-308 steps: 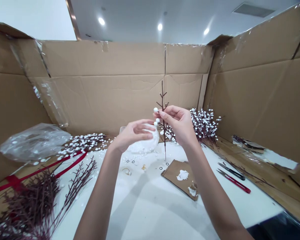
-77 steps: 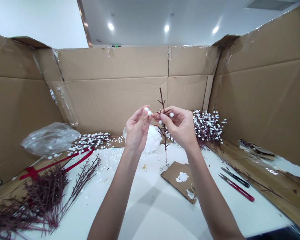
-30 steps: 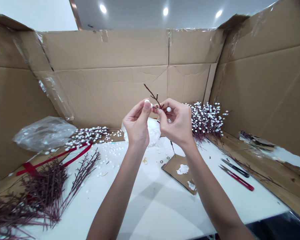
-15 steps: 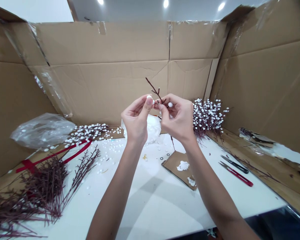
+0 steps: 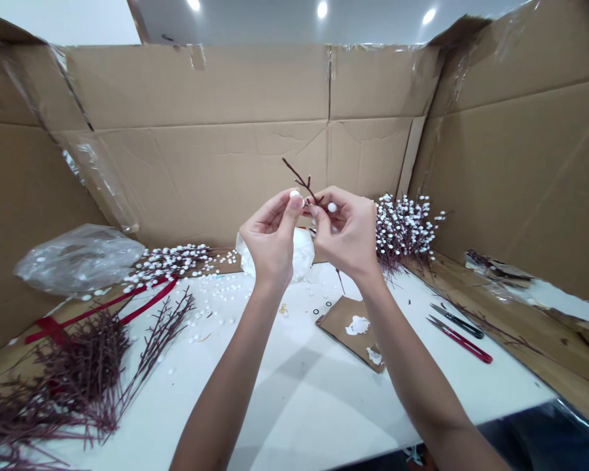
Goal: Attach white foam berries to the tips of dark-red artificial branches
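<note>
Raised above the table, my left hand [image 5: 272,235] pinches small white foam balls [image 5: 294,194] between thumb and fingertips. My right hand [image 5: 348,229] grips a brown artificial twig [image 5: 302,181], its forked tip slanting up to the left and its stem running down behind the hand. One white ball [image 5: 332,207] shows at the right hand's fingers, beside the twig. The two hands' fingertips meet at a side shoot of the twig; whether a ball sits on that shoot is hard to see. Behind the hands lies a white, bag-like bundle [image 5: 302,255], partly hidden.
Bare brown twigs [image 5: 88,366] are heaped at the left with a red ribbon [image 5: 147,301]. White-berried stems [image 5: 405,229] stand at the back right. A cardboard piece [image 5: 341,327] with white paste, red snips [image 5: 464,340] and black snips [image 5: 459,320] lie on the white table [image 5: 294,405].
My left hand has shifted slightly right, bringing its balls closer against the twig's side shoot. The twig's tip sits slightly lower. The whole view has drifted a little.
</note>
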### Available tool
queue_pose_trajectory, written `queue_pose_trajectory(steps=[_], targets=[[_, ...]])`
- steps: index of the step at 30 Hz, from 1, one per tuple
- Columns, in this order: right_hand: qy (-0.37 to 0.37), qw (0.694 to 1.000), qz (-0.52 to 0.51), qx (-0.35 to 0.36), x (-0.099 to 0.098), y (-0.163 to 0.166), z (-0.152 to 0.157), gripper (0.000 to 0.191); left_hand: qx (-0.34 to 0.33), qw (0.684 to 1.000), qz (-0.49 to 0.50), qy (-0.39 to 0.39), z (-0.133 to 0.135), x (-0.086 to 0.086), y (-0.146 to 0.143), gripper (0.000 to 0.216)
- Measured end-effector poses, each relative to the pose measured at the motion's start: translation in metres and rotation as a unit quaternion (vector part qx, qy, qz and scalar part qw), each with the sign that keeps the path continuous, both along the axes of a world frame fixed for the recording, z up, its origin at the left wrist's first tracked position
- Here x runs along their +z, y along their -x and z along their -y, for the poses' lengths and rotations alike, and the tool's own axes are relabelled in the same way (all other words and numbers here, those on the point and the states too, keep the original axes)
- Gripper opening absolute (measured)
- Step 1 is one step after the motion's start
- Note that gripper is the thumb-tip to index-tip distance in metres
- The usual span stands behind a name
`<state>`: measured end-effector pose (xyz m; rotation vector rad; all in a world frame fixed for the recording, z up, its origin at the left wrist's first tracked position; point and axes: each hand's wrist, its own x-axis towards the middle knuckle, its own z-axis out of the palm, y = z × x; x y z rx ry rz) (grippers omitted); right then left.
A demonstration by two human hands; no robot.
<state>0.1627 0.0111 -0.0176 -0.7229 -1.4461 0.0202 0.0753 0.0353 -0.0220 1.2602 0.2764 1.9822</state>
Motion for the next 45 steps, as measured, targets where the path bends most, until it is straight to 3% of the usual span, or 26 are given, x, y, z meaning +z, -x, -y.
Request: queue_pose_trajectory(steps=[4,11,15,45], targets=[[0.036,0.999,0.007,0.022,0.003,-0.004,0.003,0.008,-0.038,0.999,-0.028,0.022,-0.001,0.005,0.009,0.014],[0.095,0.994,0.043,0.039,0.009,-0.011,0.007,0.009,-0.192,0.971,-0.097,0.104,-0.008,0.014,0.033,0.007],[0.128,0.986,0.039,0.098,0.009,-0.012,0.005,0.011,-0.23,0.961,-0.099,0.12,-0.011,0.013,0.038,0.013],[0.171,0.979,0.065,0.089,0.009,-0.012,0.008,0.01,-0.241,0.942,-0.175,0.155,-0.014,0.011,0.044,0.005]])
